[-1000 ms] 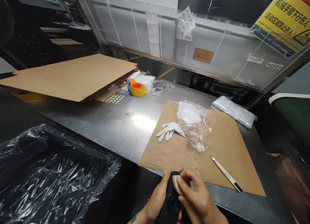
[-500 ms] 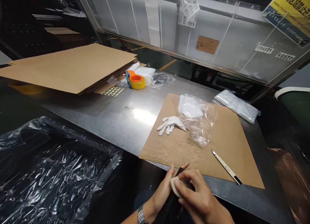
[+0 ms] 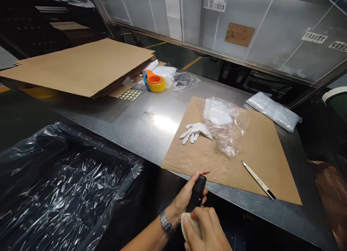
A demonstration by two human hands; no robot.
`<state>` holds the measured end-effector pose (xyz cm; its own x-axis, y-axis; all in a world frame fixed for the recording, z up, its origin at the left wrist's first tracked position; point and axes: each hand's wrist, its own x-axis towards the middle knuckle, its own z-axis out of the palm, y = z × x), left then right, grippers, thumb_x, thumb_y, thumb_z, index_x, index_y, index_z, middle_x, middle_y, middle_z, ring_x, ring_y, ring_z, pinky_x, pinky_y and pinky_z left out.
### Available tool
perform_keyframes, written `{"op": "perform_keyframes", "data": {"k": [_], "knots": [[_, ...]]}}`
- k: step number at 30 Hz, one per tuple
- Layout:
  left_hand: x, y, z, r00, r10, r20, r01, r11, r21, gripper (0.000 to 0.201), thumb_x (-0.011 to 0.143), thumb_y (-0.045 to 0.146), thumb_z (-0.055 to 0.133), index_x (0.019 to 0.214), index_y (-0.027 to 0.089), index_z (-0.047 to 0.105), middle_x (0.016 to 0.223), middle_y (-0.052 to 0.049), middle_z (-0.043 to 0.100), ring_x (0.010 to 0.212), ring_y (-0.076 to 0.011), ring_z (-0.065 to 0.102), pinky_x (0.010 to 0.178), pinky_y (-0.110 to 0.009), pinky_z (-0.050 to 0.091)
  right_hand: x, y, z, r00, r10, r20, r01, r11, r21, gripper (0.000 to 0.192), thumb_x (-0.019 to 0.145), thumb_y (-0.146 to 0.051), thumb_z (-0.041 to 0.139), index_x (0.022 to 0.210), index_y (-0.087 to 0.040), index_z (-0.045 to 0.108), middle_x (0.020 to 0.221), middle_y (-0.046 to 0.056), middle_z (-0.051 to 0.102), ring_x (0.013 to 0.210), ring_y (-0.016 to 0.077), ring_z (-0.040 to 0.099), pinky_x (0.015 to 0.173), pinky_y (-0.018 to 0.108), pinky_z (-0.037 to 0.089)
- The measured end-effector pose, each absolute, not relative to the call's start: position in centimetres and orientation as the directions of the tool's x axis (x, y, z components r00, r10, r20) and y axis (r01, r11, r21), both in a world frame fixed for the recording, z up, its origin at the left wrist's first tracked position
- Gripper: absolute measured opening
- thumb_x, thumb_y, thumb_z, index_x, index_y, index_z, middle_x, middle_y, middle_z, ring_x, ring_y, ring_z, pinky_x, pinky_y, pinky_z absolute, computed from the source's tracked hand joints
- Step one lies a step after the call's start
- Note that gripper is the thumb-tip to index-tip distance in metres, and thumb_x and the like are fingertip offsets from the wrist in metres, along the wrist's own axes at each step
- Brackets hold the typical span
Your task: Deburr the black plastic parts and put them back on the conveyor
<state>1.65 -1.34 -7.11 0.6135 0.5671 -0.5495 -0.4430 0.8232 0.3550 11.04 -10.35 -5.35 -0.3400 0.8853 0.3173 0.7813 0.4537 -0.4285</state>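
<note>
Just off the table's front edge, my left hand is wrapped round a dark, elongated black part; its lower end is hidden. A watch with a metal band is on that wrist. My right hand pinches a cream-coloured pad against or close over the lower part of the black piece; whether they touch is hard to see. On the cardboard sheet beyond lie a white glove, a crumpled clear plastic bag with white material inside, and a cream-handled craft knife.
A stack of cardboard fills the table's left end. Beside it are a tape dispenser and a sticker sheet. A plastic-wrapped packet lies at the right edge. Black plastic sheeting occupies the lower left.
My right hand and the pad have moved down along the black part towards me, uncovering its upper end. My left hand keeps its grip. The whole view has shifted slightly.
</note>
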Motion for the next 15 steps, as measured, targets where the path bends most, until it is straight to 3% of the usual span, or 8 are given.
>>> {"op": "perform_keyframes", "data": {"k": [3,8,12,15], "knots": [[1.9,-1.4,-7.2,0.695,0.540,-0.475,-0.516,0.834,0.195,0.046,0.080,0.052,0.047,0.119,0.029,0.043,0.060,0.003,0.048,0.050,-0.0112,0.048,0.047,-0.019,0.031,10.9,-11.3,-6.0,-0.198,0.931,0.307,0.763,0.343,-0.548,0.038,0.080,-0.010,0.048,0.116,-0.022,0.052,0.094,0.010,0.053,0.079,0.0194,0.054,0.063,0.029,0.051],[1.9,-1.2,-7.0,0.748,0.560,-0.355,-0.622,0.779,-0.081,0.033,0.079,0.054,0.046,0.099,0.031,0.057,0.059,0.002,0.042,0.053,-0.0116,0.043,0.052,-0.021,0.033,12.3,-11.0,-6.3,-0.110,0.884,0.454,0.667,0.404,-0.626,0.047,0.080,-0.005,0.043,0.124,-0.018,0.049,0.104,0.012,0.045,0.091,0.0209,0.051,0.069,0.035,0.050],[2.2,-1.0,-7.0,0.676,0.618,-0.401,-0.712,0.689,-0.138,0.032,0.081,0.049,0.045,0.091,0.025,0.062,0.058,0.001,0.039,0.051,-0.0110,0.037,0.048,-0.020,0.031,12.0,-11.1,-6.3,-0.033,0.878,0.477,0.634,0.388,-0.669,0.045,0.083,-0.010,0.041,0.126,-0.018,0.048,0.104,0.013,0.044,0.089,0.0209,0.051,0.065,0.033,0.050],[2.5,-1.0,-7.1,0.584,0.674,-0.453,-0.786,0.609,-0.107,0.033,0.082,0.047,0.042,0.083,0.022,0.063,0.056,0.001,0.039,0.051,-0.0112,0.035,0.047,-0.020,0.031,10.6,-11.2,-6.5,-0.031,0.839,0.543,0.667,0.422,-0.614,0.045,0.082,-0.012,0.042,0.126,-0.020,0.048,0.105,0.013,0.043,0.090,0.0218,0.051,0.067,0.035,0.051]]}}
